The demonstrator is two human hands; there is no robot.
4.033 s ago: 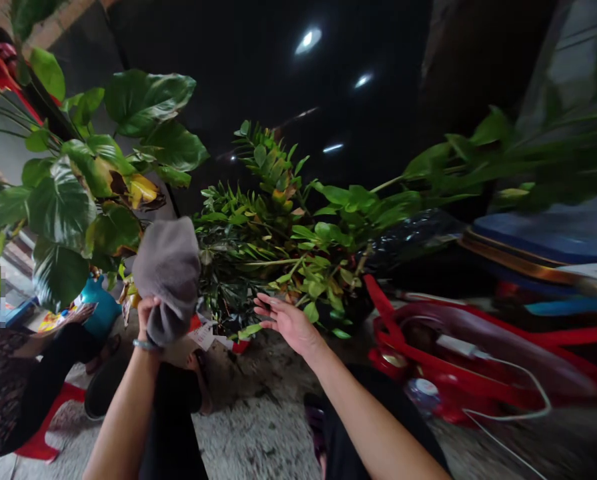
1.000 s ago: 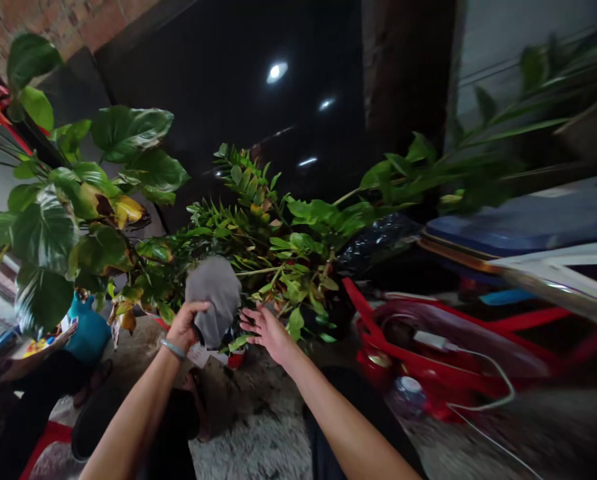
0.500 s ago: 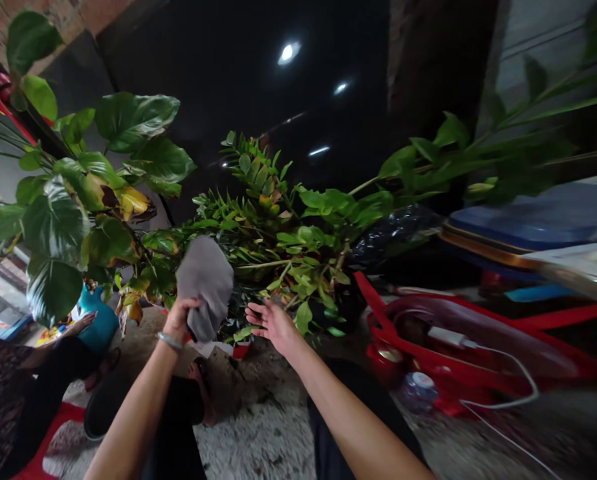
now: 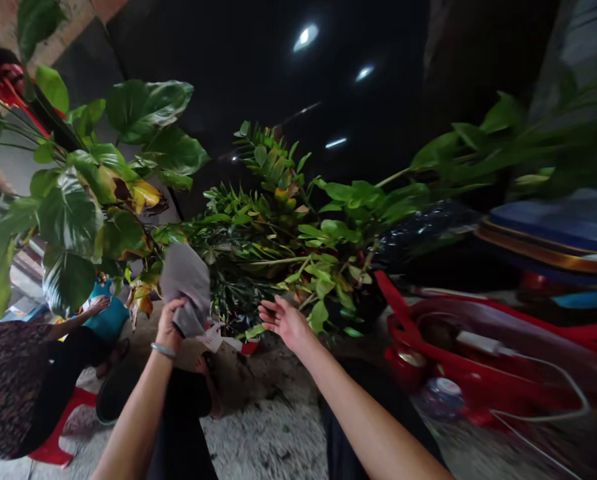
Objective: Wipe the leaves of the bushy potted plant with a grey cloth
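Observation:
A folded grey cloth (image 4: 187, 283) is bunched in my left hand (image 4: 170, 325), whose fingers close round its lower edge. The cloth stands up in front of the leaves at centre left. My right hand (image 4: 287, 325) hangs open, palm partly up and fingers apart, with nothing in it. Just beyond that hand grow leafy green plants (image 4: 323, 267), and I cannot tell whether the fingertips touch any leaf. At left, a large-leaved plant (image 4: 73, 213) has some yellow and brown leaves.
On the right stands a red plastic chair (image 4: 443, 327) with a white charger and cable on it. A plastic jar (image 4: 443, 397) sits beneath. Blue-topped stools or lids (image 4: 548, 227) are stacked behind. A seated person (image 4: 13, 387) is at left on a red stool (image 4: 68, 427).
My left hand has lowered the cloth slightly and moved it left, away from my right hand. The view has turned a little left, so the surroundings sit further right.

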